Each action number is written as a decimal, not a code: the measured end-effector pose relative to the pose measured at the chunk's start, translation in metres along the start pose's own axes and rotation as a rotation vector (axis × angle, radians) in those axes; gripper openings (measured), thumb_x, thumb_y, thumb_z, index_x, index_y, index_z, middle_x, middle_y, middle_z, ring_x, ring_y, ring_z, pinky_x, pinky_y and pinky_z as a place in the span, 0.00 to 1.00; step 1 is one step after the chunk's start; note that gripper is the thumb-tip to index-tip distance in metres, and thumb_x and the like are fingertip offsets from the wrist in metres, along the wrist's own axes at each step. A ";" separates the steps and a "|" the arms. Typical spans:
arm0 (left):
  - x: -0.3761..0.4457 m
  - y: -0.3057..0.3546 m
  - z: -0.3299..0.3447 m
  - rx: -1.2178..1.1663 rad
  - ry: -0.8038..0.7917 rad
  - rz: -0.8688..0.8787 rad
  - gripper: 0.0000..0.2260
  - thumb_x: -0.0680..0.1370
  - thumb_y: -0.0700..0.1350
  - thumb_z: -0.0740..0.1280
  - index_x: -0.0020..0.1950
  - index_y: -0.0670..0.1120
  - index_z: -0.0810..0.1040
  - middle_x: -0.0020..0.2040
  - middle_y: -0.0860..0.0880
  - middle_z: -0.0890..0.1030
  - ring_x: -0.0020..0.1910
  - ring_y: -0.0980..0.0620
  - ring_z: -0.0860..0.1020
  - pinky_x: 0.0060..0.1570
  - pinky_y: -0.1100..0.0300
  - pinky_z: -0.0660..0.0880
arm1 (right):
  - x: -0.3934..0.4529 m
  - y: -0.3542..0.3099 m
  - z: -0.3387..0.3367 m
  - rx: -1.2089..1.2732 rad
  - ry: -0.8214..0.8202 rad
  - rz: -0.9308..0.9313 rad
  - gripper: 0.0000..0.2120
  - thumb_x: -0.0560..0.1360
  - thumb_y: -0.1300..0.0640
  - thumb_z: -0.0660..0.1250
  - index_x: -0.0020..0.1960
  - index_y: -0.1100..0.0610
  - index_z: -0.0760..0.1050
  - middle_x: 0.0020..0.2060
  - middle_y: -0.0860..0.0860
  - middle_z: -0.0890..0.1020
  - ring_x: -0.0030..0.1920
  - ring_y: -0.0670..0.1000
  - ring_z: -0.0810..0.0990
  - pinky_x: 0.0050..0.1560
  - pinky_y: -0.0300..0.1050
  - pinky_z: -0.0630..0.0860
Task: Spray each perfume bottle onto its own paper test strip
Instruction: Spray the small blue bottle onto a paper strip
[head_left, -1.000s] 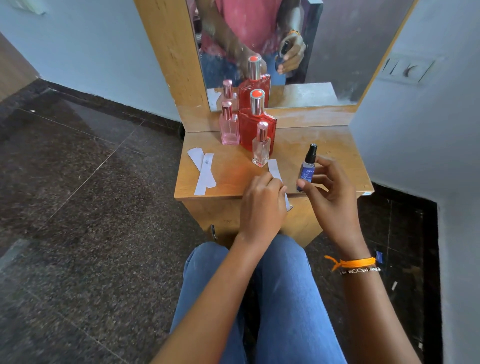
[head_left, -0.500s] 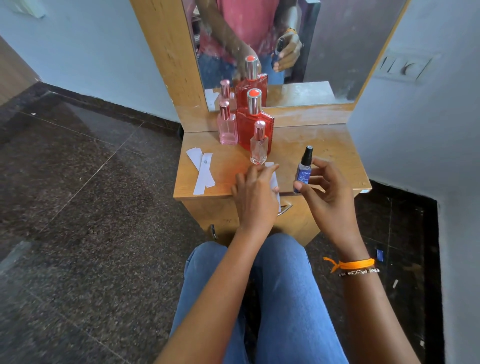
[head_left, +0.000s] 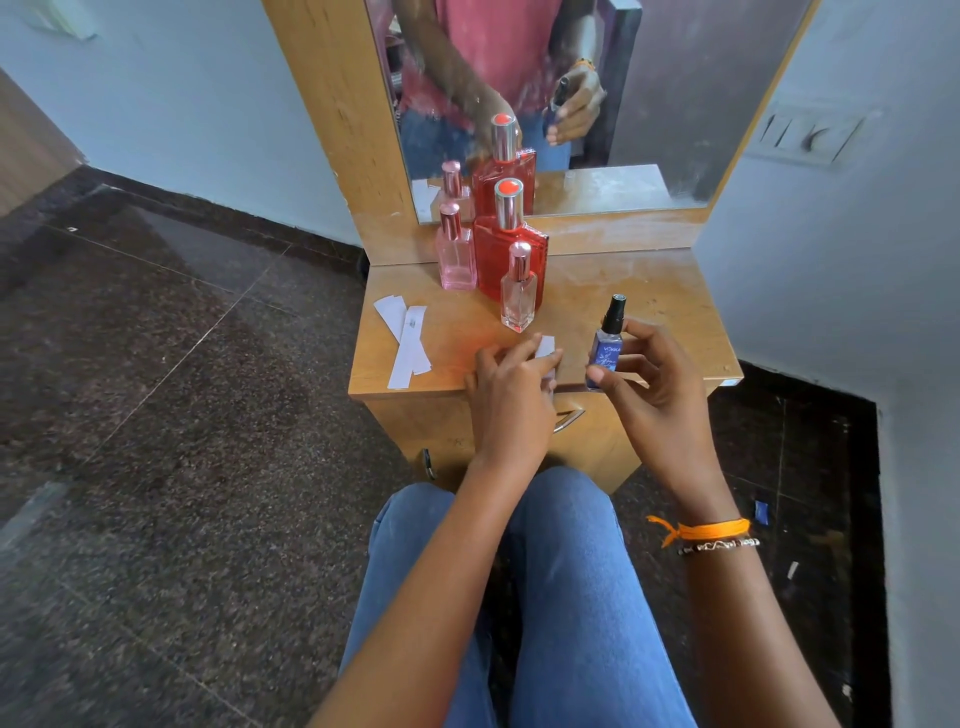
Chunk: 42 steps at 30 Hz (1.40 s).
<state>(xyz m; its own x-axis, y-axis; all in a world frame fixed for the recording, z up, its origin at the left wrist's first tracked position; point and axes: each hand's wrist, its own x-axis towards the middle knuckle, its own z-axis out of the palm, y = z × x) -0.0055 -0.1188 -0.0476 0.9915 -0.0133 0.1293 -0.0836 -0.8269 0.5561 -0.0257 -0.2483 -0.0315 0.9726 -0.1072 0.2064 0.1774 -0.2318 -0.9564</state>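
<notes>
Your right hand (head_left: 657, 384): fingers closed around a small blue spray bottle (head_left: 606, 345), held upright above the front edge of the wooden table (head_left: 649, 301), black nozzle on top. Your left hand (head_left: 511, 395): fingers pinching a white paper strip (head_left: 545, 347) at the table's front edge, just left of the bottle. Behind: clear bottle (head_left: 518, 291), red bottle (head_left: 506, 244), pink bottle (head_left: 456, 252), standing close together. Two more strips (head_left: 408, 340) lie crossed at the table's left.
</notes>
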 end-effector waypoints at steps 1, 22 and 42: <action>-0.002 -0.001 -0.001 0.010 0.020 0.020 0.18 0.76 0.40 0.66 0.65 0.52 0.75 0.68 0.54 0.73 0.63 0.48 0.66 0.57 0.57 0.63 | 0.000 0.000 0.000 0.003 -0.004 -0.001 0.19 0.73 0.64 0.70 0.62 0.58 0.72 0.45 0.45 0.79 0.45 0.43 0.80 0.44 0.34 0.77; 0.000 -0.018 -0.025 -0.588 -0.099 -0.121 0.10 0.74 0.37 0.69 0.52 0.49 0.83 0.51 0.52 0.82 0.50 0.56 0.79 0.46 0.69 0.75 | -0.006 -0.010 0.005 0.020 -0.129 0.054 0.17 0.73 0.65 0.70 0.60 0.57 0.73 0.43 0.47 0.79 0.41 0.39 0.78 0.42 0.31 0.75; 0.002 -0.023 -0.024 -0.754 -0.080 -0.283 0.20 0.66 0.40 0.77 0.45 0.55 0.68 0.44 0.52 0.76 0.41 0.57 0.77 0.42 0.62 0.75 | -0.008 -0.015 0.007 0.102 -0.178 0.136 0.13 0.73 0.66 0.69 0.57 0.60 0.74 0.50 0.55 0.82 0.41 0.45 0.79 0.45 0.42 0.78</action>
<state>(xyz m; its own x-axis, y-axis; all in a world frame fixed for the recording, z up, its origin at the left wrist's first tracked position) -0.0039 -0.0860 -0.0404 0.9869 0.0759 -0.1426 0.1553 -0.2034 0.9667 -0.0354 -0.2371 -0.0203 0.9981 0.0434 0.0438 0.0490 -0.1270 -0.9907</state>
